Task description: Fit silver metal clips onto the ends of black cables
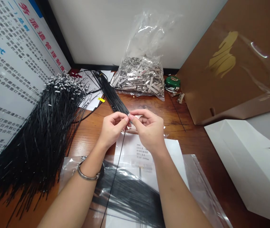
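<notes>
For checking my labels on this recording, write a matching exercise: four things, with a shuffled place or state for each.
1. Thin single black wire
2. Crinkled plastic bag at the back
3. Heap of white-tipped black wires
4. Small rounded green case

A. Beside the white printed board
B. See-through, with silver metal pieces inside
C. Just left of the brown, gold-marked box
D. Running down from the left hand's grip

Pairs: 1-D; 2-B; 3-A; 4-C

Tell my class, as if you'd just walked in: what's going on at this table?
A person's left hand pinches a thin black wire, and the right hand meets it at the fingertips; any small part between them is hard to make out. A bundle of black wires lies just beyond, a bigger heap is to the left, and a clear bag of metal pieces sits farther back.
</notes>
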Action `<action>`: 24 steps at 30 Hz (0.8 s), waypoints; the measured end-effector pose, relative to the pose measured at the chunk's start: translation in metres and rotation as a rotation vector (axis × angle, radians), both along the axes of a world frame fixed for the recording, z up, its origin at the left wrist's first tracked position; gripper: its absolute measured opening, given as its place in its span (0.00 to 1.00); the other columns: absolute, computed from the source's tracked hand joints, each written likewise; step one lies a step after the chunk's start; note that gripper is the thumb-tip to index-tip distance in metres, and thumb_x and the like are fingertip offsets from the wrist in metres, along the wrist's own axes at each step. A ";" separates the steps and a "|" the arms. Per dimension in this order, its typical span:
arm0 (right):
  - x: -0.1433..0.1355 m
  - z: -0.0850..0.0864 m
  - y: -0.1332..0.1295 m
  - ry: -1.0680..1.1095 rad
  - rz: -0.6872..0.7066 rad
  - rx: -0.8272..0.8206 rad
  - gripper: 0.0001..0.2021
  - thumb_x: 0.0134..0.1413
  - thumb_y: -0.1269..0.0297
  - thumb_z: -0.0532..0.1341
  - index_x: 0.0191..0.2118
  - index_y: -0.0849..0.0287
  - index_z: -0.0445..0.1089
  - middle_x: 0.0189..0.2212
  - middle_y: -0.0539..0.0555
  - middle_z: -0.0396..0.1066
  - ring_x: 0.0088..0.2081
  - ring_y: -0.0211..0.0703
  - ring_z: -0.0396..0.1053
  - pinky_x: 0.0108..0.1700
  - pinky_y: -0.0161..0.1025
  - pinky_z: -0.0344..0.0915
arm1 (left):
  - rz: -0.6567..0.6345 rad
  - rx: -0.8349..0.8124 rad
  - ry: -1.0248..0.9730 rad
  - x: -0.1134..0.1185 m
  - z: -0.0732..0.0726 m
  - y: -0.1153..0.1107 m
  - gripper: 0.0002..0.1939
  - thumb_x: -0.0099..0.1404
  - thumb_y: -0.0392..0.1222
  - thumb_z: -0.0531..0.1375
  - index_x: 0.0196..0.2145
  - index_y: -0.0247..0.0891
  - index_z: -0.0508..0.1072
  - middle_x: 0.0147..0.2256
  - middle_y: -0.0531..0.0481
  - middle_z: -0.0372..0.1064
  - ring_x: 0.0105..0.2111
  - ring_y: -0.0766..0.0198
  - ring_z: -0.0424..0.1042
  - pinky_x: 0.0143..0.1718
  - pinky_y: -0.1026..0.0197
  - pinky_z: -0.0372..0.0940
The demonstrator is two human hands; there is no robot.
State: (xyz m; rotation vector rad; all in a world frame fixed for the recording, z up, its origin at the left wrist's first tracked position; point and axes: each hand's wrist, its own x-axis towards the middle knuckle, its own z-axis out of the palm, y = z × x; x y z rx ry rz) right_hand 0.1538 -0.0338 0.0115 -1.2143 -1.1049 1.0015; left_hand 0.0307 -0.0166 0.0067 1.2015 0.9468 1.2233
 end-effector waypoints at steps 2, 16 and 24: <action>0.000 0.001 0.000 0.051 -0.001 -0.013 0.07 0.46 0.63 0.66 0.32 0.59 0.73 0.18 0.48 0.69 0.19 0.36 0.67 0.23 0.36 0.66 | -0.007 -0.005 -0.003 0.000 0.000 0.000 0.14 0.52 0.49 0.67 0.25 0.35 0.73 0.19 0.52 0.69 0.19 0.70 0.65 0.23 0.65 0.62; -0.001 0.007 0.002 0.088 -0.072 -0.047 0.03 0.41 0.68 0.68 0.26 0.59 0.75 0.14 0.45 0.66 0.17 0.33 0.61 0.23 0.35 0.68 | -0.043 -0.018 -0.029 0.001 -0.001 0.001 0.13 0.54 0.48 0.66 0.26 0.35 0.73 0.21 0.52 0.70 0.19 0.70 0.65 0.23 0.65 0.63; 0.000 0.003 0.002 0.092 -0.048 -0.061 0.06 0.41 0.64 0.68 0.28 0.59 0.75 0.16 0.47 0.68 0.19 0.37 0.65 0.22 0.36 0.68 | -0.020 -0.003 -0.014 0.000 -0.001 0.001 0.13 0.54 0.48 0.66 0.26 0.35 0.72 0.19 0.53 0.68 0.19 0.70 0.65 0.23 0.65 0.63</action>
